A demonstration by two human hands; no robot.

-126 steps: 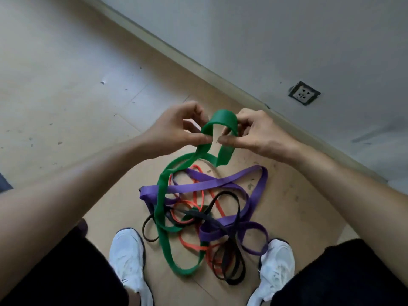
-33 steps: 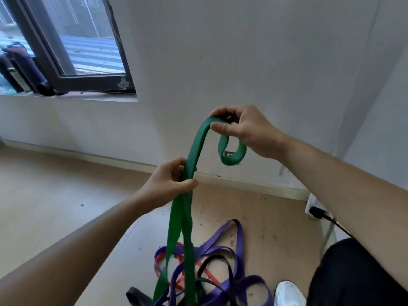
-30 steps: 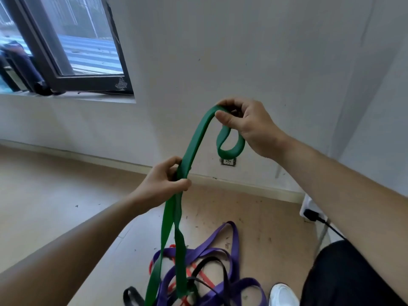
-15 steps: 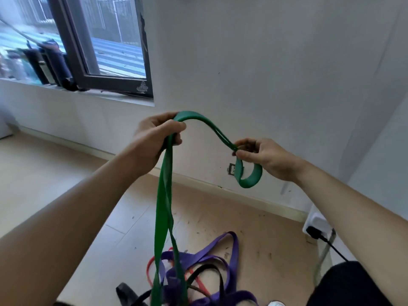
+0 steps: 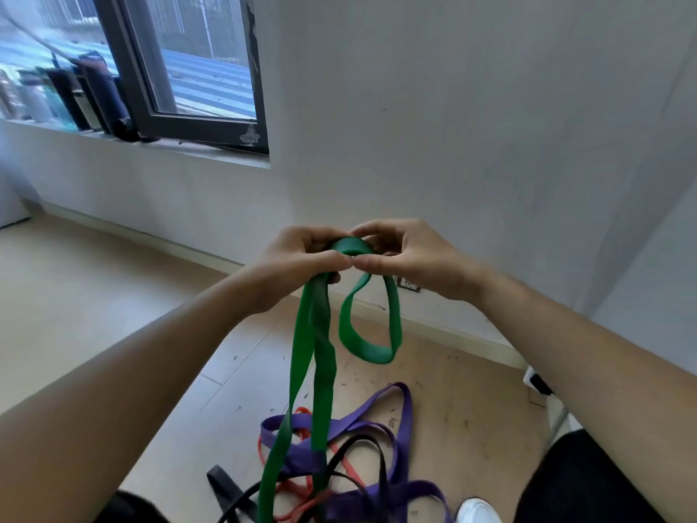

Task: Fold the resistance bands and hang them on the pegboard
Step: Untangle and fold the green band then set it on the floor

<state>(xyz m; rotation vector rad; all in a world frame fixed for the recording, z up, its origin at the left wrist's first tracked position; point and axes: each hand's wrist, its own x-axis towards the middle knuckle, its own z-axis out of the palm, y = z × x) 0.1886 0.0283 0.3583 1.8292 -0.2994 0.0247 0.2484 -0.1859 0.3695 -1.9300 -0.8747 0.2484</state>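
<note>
A green resistance band (image 5: 313, 356) hangs from both my hands in front of the wall. My left hand (image 5: 301, 266) grips its long doubled part, which drops to the floor. My right hand (image 5: 407, 254) pinches the top of a short loop that hangs beside it. The two hands touch at the thumbs over the fold. On the floor below lie a purple band (image 5: 403, 417), a black band (image 5: 362, 447) and an orange band (image 5: 298, 485), tangled together. No pegboard is in view.
A white wall with a socket (image 5: 408, 284) stands straight ahead. A dark-framed window (image 5: 196, 69) with bottles (image 5: 71, 96) on the sill is at upper left. A plug and cable (image 5: 543, 386) sit low at the right. My white shoe (image 5: 479, 511) shows at the bottom.
My hands have come together: the left dropped and the right rose until the thumbs meet, folding the green band into a short hanging loop. The view has tilted up from the floor.
</note>
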